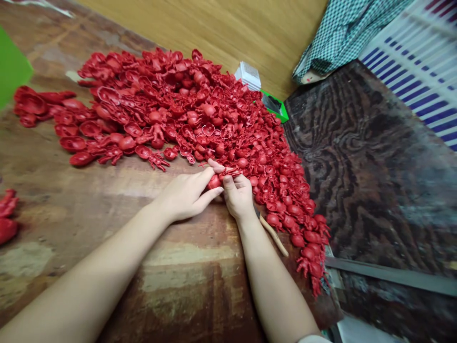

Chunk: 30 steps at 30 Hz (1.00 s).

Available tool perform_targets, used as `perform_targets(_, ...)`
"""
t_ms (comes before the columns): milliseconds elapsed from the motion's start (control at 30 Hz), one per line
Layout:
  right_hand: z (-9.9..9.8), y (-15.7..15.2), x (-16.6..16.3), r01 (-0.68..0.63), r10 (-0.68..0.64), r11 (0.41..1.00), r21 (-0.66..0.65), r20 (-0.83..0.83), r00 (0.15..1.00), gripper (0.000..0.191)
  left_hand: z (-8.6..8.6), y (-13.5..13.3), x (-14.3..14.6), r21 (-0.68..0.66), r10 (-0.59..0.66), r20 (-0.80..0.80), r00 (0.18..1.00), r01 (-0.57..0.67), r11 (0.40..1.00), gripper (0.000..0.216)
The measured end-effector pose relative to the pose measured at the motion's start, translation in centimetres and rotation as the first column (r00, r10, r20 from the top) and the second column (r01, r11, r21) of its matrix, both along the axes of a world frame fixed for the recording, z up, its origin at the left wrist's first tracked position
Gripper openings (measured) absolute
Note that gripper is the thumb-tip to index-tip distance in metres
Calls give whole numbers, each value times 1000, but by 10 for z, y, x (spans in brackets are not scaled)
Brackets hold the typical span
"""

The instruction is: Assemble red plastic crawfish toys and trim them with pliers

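Note:
Both hands meet at the near edge of a large heap of red plastic parts point(209, 112). Many of the parts look like rounded shells, some with small hand-like ends. My left hand point(189, 193) is closed around a red plastic part point(214, 182), its thumb pointing right. Pinched against that same part from the other side is my right hand point(240, 195), thumb on top and fingers curled. The fingers hide much of the part's shape. A tool with a tan curved handle point(274, 236) lies beside my right wrist, its other end hidden.
The heap spreads across the worn wooden table point(167, 267). A few red pieces point(7, 216) lie at the left edge. Behind stand a white box point(249, 75) and a green tray point(282, 112). A white slatted basket point(417, 66) and checked cloth point(342, 38) are at upper right.

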State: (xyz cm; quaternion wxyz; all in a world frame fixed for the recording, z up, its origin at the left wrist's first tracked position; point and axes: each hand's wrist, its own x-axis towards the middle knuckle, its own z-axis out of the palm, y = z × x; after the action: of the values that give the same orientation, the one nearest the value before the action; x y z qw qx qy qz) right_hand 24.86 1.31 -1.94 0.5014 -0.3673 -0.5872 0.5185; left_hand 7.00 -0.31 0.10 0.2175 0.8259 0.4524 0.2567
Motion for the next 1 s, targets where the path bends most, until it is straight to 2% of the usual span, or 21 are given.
perform_targets(133, 3, -1, 1, 52, -52, 999, 9, 57, 997, 38, -4, 1, -1, 18, -27, 111, 993, 25, 1000, 40)
perform_targets(267, 6, -4, -7, 146, -147, 989, 13, 15, 989, 35, -10, 4, 0, 98, 34, 219, 975, -57, 994, 37)
perform_targets(333, 8, -6, -10, 174, -174, 985, 5, -6, 985, 35, -16, 7, 1, 131, 79, 317, 945, -126, 983, 47)
perform_targets(400, 9, -7, -12, 179, -179, 984, 2, -9, 984, 36, -23, 10, 3, 119, 143, 497, 856, -230, 966, 64)
perform_targets(467, 10, -9, -13, 155, -155, 988, 3, 12, 988, 36, -27, 13, 5, 18, 181, 660, 729, -257, 966, 78)
perform_targets(500, 10, -10, -14, 134, -134, 991, 4, 29, 991, 36, -27, 14, 7, -46, 185, 708, 682, -216, 975, 81)
perform_targets(567, 11, -13, -17, 104, -104, 995, 6, 57, 993, 36, -24, 13, 10, -165, 170, 749, 640, -69, 984, 84)
perform_targets(667, 12, -16, -22, 105, -105, 994, 14, 91, 990, 40, -13, 10, 12, -276, 137, 747, 651, 115, 954, 71)
perform_targets(733, 11, -16, -23, 113, -113, 994, 13, 108, 988, 42, -7, 9, 13, -289, 97, 723, 684, 172, 942, 54)
perform_targets(800, 9, -14, -23, 107, -107, 994, 8, 116, 987, 43, -4, 9, 13, -273, 82, 702, 707, 162, 948, 47)
perform_targets(1000, 6, -11, -19, 56, -62, 997, 49, 115, 991, 35, -3, 8, 14, -254, 119, 652, 748, 68, 965, 51)
